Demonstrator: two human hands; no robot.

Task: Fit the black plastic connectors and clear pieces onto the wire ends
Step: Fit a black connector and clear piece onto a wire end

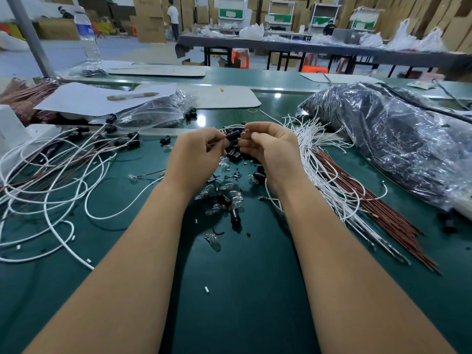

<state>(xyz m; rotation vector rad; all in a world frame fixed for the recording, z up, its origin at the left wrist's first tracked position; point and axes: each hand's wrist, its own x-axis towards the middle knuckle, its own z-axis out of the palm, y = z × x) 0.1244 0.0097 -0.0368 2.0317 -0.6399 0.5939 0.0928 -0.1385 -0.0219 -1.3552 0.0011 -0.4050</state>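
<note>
- My left hand pinches a black connector between thumb and fingertips, held up over the middle of the green desk.
- My right hand is curled, fingertips pinching a wire end right at the connector's open end; touching or a hair apart, can't tell.
- Both hands sit side by side, nearly knuckle to knuckle, the connector in the gap between them.
- Directly under and just nearer me than the hands: loose pile of black connectors mixed with clear pieces, scattered on the desk between my forearms.
- Small white sleeve bits lie around, one alone toward the near edge.
- Just right of my right hand: bundle of white wires, and beside it, running toward the right edge, a bundle of red-brown wires.
- Left side of the desk: tangle of finished wires, white and brownish, several with black connectors already on their ends.
- Far right: big crumpled plastic bag with dark contents.
- Far left: smaller clear bag of black parts, partly under a white sheet with a pen on it.
- Water bottle stands at the far left edge.
</note>
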